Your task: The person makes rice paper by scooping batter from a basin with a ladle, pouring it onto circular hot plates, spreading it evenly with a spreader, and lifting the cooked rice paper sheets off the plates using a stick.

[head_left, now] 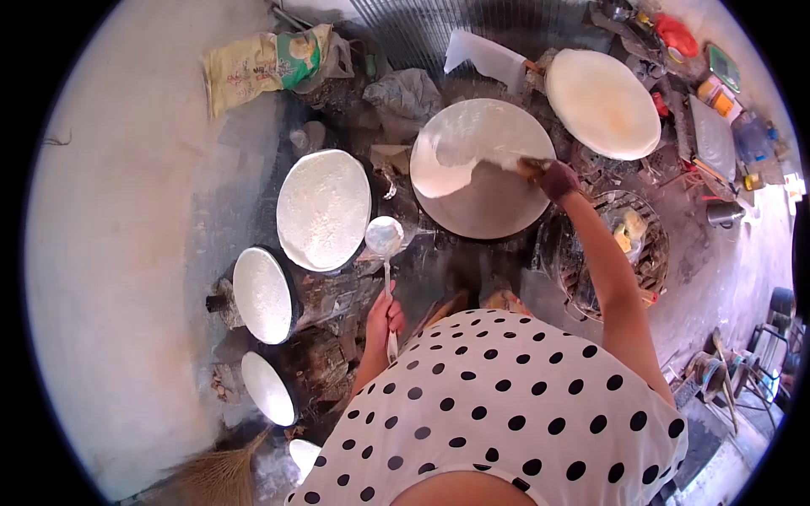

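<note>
My left hand (386, 319) is closed round the handle of a ladle (386, 236), whose bowl has white batter on it and hangs beside a large round basin of white batter (324, 211). My right hand (559, 181), in what looks like a dark reddish glove, reaches over the right side of a big round griddle (498, 207). Its fingers grip a brown spreader (533, 169), partly hidden and blurred. A pale layer of batter (443, 173) covers the griddle's left part and runs in a band toward the spreader; the front right surface looks darker.
A stack of thin round flatbreads (603, 103) lies at the upper right. Smaller basins of white batter (263, 295) stand at the left. A round basket (612, 253) sits under my right arm. Also around are a printed sack (274, 63), a straw broom (221, 472) and a wall.
</note>
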A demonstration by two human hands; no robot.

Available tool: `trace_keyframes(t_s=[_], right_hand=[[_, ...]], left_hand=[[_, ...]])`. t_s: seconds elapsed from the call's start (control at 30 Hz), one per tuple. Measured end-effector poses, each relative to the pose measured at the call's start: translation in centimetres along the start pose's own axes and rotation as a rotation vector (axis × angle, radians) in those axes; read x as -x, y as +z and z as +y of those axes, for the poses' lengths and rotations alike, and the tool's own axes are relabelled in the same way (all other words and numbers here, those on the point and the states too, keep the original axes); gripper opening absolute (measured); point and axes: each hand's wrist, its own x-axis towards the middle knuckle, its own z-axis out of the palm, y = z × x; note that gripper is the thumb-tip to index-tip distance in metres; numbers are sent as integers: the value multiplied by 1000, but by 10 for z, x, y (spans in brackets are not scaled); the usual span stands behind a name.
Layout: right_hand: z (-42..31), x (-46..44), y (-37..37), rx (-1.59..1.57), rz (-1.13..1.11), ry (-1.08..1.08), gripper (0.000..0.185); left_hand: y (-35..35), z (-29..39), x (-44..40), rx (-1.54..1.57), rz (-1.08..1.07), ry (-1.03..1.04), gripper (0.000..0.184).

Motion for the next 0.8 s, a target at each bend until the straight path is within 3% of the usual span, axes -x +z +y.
trace_keyframes(t_s=[0.17, 0.23, 0.3, 0.37, 0.43, 0.5, 0.53, 0.6, 0.73, 0.8], right_hand=[[0, 5, 16, 371, 8, -101, 38], [58, -10, 14, 668, -75, -780, 42], [54, -4, -4, 491, -203, -693, 47], [41, 2, 4, 135, 65, -318, 47], [11, 9, 18, 247, 170, -318, 44], [-12, 37, 24, 631, -16, -163, 41], [3, 43, 34, 471, -11, -146, 39], [25, 89, 27, 478, 10, -446, 40], [75, 129, 59, 190, 177, -365, 39], [88, 119, 108, -558, 581, -492, 39]], left_hand=[[4, -23, 21, 54, 97, -32, 42], [16, -26, 39, 44, 123, 6, 32], [14, -31, 53, 85, 131, -5, 33], [8, -36, 56, 101, 144, -20, 33], [4, -36, 55, 109, 141, -30, 34], [0, -36, 55, 123, 124, -52, 34], [0, -36, 57, 136, 111, -49, 34], [-8, -33, 63, 69, 95, -19, 34], [-46, -43, 59, 52, 11, 2, 35], [-58, -43, 62, 59, -11, -10, 36]])
